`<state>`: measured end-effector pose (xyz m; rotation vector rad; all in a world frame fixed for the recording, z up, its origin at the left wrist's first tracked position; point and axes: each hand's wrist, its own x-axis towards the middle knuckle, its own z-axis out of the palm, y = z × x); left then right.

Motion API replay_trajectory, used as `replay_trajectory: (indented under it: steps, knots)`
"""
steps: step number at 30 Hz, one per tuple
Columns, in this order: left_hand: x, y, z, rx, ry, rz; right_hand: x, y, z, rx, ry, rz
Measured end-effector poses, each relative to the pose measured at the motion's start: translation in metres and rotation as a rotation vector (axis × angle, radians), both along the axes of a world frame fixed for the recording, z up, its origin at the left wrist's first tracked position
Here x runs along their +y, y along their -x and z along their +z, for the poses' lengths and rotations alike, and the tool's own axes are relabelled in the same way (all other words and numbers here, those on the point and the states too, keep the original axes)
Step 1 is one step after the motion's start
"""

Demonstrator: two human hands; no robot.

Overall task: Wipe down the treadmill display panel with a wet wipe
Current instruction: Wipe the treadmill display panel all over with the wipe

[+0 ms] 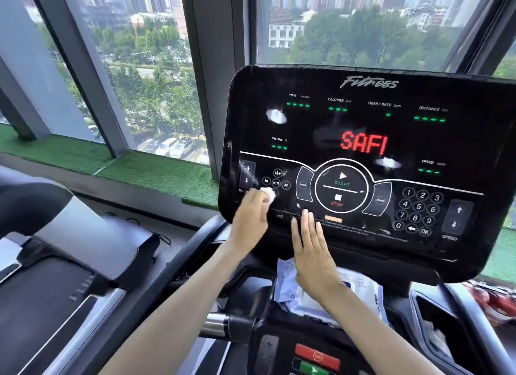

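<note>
Lower console keys [317, 358] are noted nearest; wipe packet [360, 288] is seen below the display panel [307, 123]; wet wipe [268, 193] is pinched by the left hand [252, 215] against its lower-left corner; right hand [311, 243] is laid flat, fingers straight; most of the panel is judged unwiped.

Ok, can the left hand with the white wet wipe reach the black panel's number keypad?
Probably, but awkwardly: the right hand lies flat low on the panel, between the left hand and keypad.

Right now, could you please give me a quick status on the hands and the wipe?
Left hand pinches wet wipe on display panel, lower left. Right hand flat near panel's bottom edge. Nothing blocking.
</note>
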<state>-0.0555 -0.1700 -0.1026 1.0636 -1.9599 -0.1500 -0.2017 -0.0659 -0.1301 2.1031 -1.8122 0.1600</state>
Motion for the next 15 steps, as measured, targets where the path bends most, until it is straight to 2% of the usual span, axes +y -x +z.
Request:
replay_trajectory:
  steps: [4, 6, 9, 11, 13, 15]
  knots:
    - [-0.014, -0.020, 0.001, 0.309, -0.180, 0.306, 0.001, -0.001, -0.002, -0.033, 0.045, -0.006]
    - [-0.002, 0.001, 0.003, 0.292, -0.143, 0.236, 0.001, -0.002, -0.001, -0.062, 0.047, -0.007]
    - [0.018, 0.028, -0.002, 0.056, -0.050, -0.045, -0.001, -0.002, 0.002, -0.057, 0.012, -0.021]
    - [0.012, 0.020, 0.003, -0.018, -0.040, -0.137, 0.001, -0.002, 0.005, -0.040, -0.012, -0.030]
    - [-0.002, 0.004, 0.014, 0.044, -0.068, -0.046, 0.005, -0.003, 0.007, -0.006, -0.028, -0.026]
    - [-0.015, -0.007, 0.025, 0.188, -0.113, 0.178, 0.005, -0.003, 0.008, 0.004, -0.030, -0.011]
